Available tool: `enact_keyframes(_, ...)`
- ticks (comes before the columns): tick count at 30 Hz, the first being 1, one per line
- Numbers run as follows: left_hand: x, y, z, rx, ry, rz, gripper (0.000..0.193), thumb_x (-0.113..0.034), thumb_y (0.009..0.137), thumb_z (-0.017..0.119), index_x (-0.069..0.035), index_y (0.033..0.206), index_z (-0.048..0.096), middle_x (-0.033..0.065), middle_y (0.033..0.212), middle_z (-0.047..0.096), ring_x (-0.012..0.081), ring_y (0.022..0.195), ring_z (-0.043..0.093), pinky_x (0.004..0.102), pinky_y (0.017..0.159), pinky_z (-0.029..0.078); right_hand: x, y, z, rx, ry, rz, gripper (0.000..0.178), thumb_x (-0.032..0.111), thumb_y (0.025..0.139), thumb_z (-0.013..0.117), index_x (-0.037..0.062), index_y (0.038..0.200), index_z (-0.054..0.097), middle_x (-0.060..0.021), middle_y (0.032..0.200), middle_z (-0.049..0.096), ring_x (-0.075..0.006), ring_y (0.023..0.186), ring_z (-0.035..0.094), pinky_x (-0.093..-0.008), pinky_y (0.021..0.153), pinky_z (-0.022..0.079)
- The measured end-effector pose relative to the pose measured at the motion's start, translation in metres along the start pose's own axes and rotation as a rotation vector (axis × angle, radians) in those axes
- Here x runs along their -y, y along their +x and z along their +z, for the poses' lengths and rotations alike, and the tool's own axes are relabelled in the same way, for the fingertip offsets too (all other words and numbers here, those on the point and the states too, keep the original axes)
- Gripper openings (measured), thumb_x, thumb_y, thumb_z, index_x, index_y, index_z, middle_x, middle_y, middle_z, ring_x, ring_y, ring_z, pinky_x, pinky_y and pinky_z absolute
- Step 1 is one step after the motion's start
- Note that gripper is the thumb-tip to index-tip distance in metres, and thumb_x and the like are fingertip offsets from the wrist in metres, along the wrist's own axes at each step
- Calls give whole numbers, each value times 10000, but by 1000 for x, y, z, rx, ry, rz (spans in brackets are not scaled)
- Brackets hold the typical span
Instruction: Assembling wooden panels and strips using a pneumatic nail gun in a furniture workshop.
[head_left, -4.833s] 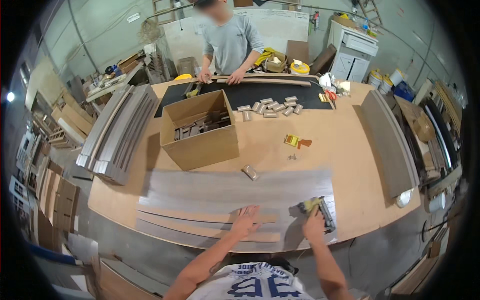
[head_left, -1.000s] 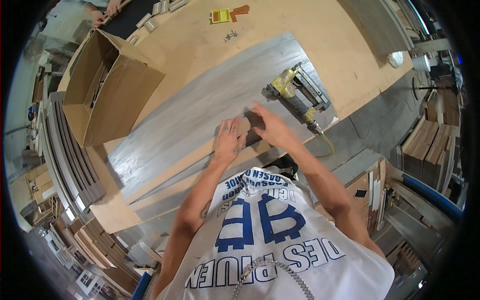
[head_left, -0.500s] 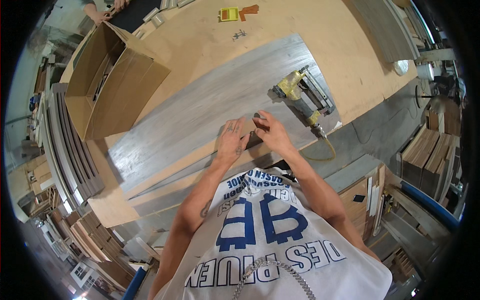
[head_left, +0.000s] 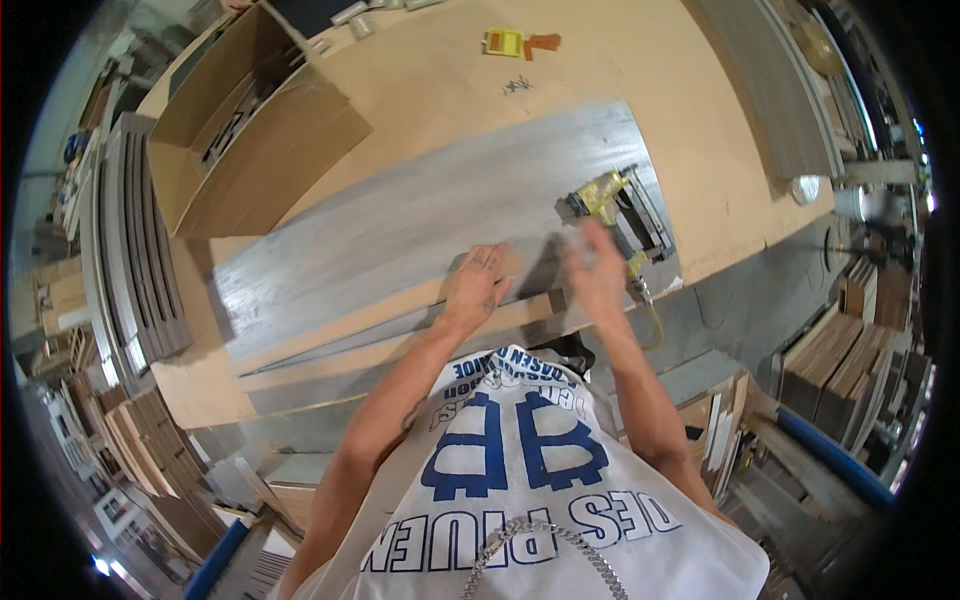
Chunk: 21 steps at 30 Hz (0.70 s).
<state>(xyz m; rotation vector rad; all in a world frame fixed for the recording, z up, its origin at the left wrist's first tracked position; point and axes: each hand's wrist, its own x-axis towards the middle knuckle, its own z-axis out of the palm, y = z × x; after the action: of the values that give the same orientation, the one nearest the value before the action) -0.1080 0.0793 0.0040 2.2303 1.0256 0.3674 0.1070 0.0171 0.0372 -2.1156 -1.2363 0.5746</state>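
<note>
A long grey wood-grain panel (head_left: 400,210) lies across the tan worktable. My left hand (head_left: 478,285) is closed at the panel's near edge, its fingers on a small tan wooden piece (head_left: 511,263) that stands there. Under that wrist, a narrow grey strip (head_left: 345,345) runs at a slant along the near side. My right hand (head_left: 598,275), blurred by motion, is over the panel's right part with thumb and fingers apart and nothing seen in it. Just beyond it lies a yellow and black air nail gun (head_left: 603,197), its hose (head_left: 655,325) hanging off the near edge.
An open cardboard box (head_left: 290,150) stands at the far left, beside stacked grey panels (head_left: 135,240). Toward the back lie a small yellow tray (head_left: 503,42), orange pieces (head_left: 543,42) and loose fasteners (head_left: 517,86). More grey boards (head_left: 765,90) rest at the right.
My right hand has left my left hand and moved right, toward the nail gun. The left hand stays at the panel edge, where the tan piece now shows. The whole view has shifted slightly.
</note>
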Motion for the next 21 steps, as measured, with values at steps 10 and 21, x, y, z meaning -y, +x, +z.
enact_keyframes(10,-5,1,-9,69,-67,-3,542,-150,889,625,74,1356,465,221,1302,565,355,1226,508,417,1142,343,13,44,-72,118,-209,71,642,183,797,716,-44,1346,474,-276,919,691,-421,870,683,-470,771,523)
enact_keyframes(21,-3,0,0,-43,-104,51,557,-68,816,661,54,1329,481,204,1204,585,373,1152,518,427,1038,429,67,14,-79,699,35,341,309,297,833,716,-7,814,665,-65,593,616,-151,526,599,-320,523,466)
